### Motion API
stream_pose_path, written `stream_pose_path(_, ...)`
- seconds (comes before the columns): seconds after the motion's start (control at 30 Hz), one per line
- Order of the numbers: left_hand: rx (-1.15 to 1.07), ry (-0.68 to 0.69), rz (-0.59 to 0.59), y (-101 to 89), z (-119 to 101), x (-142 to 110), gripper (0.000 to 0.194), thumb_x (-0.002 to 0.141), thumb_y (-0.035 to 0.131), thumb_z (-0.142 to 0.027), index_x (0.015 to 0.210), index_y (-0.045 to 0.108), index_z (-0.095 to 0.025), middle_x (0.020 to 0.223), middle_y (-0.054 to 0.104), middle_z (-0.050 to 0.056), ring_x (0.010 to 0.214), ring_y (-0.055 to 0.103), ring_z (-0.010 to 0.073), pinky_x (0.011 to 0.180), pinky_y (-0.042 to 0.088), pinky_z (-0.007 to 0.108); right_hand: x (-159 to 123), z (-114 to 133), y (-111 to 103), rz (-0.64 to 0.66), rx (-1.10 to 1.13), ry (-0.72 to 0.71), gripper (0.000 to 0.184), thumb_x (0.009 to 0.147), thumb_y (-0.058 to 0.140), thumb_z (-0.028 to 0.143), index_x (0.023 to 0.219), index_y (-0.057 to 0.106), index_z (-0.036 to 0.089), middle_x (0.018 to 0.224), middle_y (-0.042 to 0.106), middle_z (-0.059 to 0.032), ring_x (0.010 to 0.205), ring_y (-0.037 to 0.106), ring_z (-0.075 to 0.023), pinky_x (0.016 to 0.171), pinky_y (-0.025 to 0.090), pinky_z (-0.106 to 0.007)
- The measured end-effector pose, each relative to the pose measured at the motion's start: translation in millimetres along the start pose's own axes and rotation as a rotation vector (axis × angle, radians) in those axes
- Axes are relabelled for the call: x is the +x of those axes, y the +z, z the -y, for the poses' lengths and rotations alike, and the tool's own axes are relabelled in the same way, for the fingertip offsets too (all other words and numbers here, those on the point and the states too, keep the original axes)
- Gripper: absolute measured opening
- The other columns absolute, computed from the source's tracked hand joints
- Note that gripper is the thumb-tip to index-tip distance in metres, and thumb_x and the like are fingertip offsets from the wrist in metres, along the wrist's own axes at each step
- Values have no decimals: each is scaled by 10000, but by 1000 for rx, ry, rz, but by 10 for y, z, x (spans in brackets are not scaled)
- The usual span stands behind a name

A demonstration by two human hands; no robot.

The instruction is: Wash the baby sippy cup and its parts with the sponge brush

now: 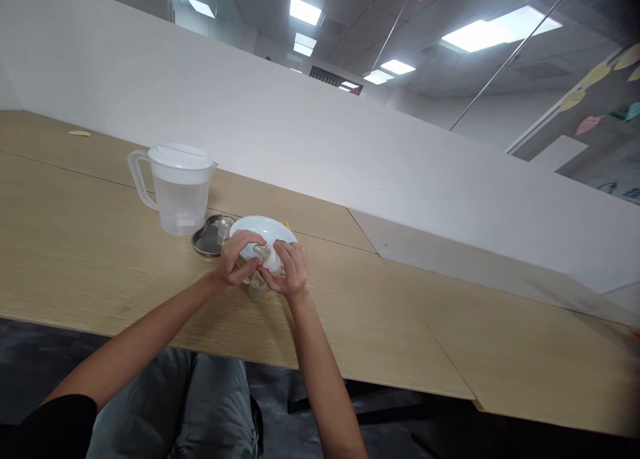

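My left hand point(236, 257) is closed, pinching a small clear, shiny piece point(261, 252) between thumb and fingers. Close beside it, my right hand point(291, 270) has its thumb and fingers curled together around something whitish that I cannot make out. Both hands are over the near side of a white bowl point(270, 228), partly covering it. Below them a small clear cup point(258, 287) stands on the table. Left of the bowl lies a shiny metal tray point(205, 240) with a small clear container point(225, 229) in it.
A translucent lidded pitcher point(181, 199) with liquid in it stands behind the tray, its handle to the left. Something small and yellow point(286, 225) peeks out behind the bowl. A flat pale piece point(79, 133) lies far left. A white partition point(300, 139) with glass above borders the wooden table point(375, 312).
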State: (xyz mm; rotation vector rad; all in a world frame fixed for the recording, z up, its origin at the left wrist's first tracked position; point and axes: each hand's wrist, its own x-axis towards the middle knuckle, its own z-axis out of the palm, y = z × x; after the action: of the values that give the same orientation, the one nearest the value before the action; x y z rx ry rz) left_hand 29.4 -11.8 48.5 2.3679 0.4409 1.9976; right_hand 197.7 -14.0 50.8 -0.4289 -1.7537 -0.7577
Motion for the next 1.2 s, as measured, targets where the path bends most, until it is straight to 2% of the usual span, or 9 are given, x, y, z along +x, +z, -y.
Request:
stream_pose_path(0.13,-6,7,16,6,-15,18,218,865,541,-294,1047,585,-183,946,667,93,866,623,236,777,497,411,14,-13,-17,-20,-37,-26,517,878,583,485,1270,531,150,959,684,-139,880,657,-242,720,528,-377)
stream_pose_path(0.37,13,-54,24,19,-73,58,175,864,516,-296,963,576,-164,893,659,82,832,615,207,763,494,355,-39,-14,-18,63,-127,-32,384,900,511,387,1221,548,178,1051,668,-152,922,651,-236,771,519,-383)
stream_pose_path(0.57,14,-68,12,30,-104,83,124,830,528,-253,927,535,-176,865,616,63,807,589,190,744,494,333,-22,4,-8,62,-79,-35,390,872,560,323,1219,551,147,1092,648,-174,947,627,-240,767,503,-374)
stream_pose_path(0.87,65,-75,14,48,-98,78,117,783,520,-184,896,490,-188,847,589,50,790,571,179,728,489,314,3,20,-7,72,-73,-38,346,890,529,284,1207,570,153,1097,641,-162,941,616,-222,776,504,-363)
stream_pose_path(1.2,162,-44,-25,60,-116,89,30,855,495,-168,875,493,-191,861,648,56,803,624,163,726,516,290,-1,12,4,81,-116,-44,330,929,518,316,1202,553,134,1084,658,-177,951,633,-219,756,521,-352)
